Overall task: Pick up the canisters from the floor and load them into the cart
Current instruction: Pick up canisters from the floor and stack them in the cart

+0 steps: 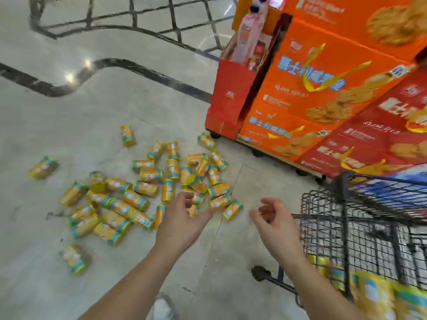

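Observation:
Several yellow canisters (147, 188) with teal bands lie scattered on the pale floor, most in a loose heap at the centre. My left hand (182, 218) reaches over the near edge of the heap, fingers curled and apart, holding nothing. My right hand (275, 218) hovers open to the right of the heap, beside the black wire cart (360, 222). Blurred yellow canisters (369, 294) lie inside the cart at the lower right.
An orange and red cardboard biscuit display (323, 93) on small black wheels stands at the right, behind the cart. A cart wheel (260, 273) rests on the floor near my right arm. Stray canisters (42, 167) lie further left. Dark inlay lines cross the marble floor.

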The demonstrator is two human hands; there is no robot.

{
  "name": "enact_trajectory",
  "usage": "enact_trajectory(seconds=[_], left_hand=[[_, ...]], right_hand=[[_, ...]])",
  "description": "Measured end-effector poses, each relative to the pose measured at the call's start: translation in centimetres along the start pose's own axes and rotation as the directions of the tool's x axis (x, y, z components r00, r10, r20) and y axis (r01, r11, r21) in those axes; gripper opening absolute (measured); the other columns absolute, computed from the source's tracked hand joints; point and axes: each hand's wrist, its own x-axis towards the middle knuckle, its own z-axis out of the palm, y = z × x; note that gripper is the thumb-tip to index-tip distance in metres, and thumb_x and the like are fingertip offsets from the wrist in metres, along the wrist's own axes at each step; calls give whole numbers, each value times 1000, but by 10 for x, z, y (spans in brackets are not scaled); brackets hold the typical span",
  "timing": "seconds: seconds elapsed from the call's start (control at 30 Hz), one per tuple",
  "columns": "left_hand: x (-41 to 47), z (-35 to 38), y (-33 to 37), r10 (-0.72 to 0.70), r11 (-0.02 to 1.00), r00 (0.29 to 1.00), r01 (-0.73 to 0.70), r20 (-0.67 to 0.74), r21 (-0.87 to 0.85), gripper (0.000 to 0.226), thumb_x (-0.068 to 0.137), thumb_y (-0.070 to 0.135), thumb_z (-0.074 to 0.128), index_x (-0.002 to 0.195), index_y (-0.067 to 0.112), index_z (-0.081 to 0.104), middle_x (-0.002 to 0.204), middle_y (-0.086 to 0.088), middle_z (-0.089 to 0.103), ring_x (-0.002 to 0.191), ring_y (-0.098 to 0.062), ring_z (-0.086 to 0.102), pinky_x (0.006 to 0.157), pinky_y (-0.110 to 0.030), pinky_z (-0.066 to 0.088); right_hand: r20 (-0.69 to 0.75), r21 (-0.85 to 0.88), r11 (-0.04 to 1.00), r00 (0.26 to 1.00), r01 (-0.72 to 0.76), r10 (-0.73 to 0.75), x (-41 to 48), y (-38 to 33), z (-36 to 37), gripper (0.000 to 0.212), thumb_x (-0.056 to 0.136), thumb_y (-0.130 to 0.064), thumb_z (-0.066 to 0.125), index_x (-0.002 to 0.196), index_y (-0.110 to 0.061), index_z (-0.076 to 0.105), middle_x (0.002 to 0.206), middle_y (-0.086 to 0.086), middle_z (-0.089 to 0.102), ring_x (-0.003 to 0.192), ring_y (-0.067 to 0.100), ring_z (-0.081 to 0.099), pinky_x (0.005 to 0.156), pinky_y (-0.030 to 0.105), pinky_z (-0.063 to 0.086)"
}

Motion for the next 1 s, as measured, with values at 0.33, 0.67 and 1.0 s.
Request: enact_trajectory(seconds=[0.33,0.67,1.0], left_hand=[[148,99,-143,-4,991,968,-30,251,131,70,74,45,75,134,23,46,125,3,49,117,-15,49,96,-31,43],[340,283,-251,15,973,957,-81,291,216,66,74,39,78,130,16,52,126,-7,52,120,-24,50,99,-35,42],[394,395,-311,26,766,942,-233,334,599,78,68,39,79,135,26,41,129,-9,38,119,-32,38,96,-43,41]], right_hand=[[31,157,815,828,-557,560,128,158,169,47,88,-33,69,127,-20,46,99,1,58,89,21,61,86,43,53],[37,177,719,734,-672,678,307,338,315,69,80,-34,73,138,-20,39,112,7,61,96,25,61,87,41,53],[-119,258,628,621,-734,775,349,421,357,95,69,-34,82,142,-22,23,133,13,47,111,34,58,96,47,50]])
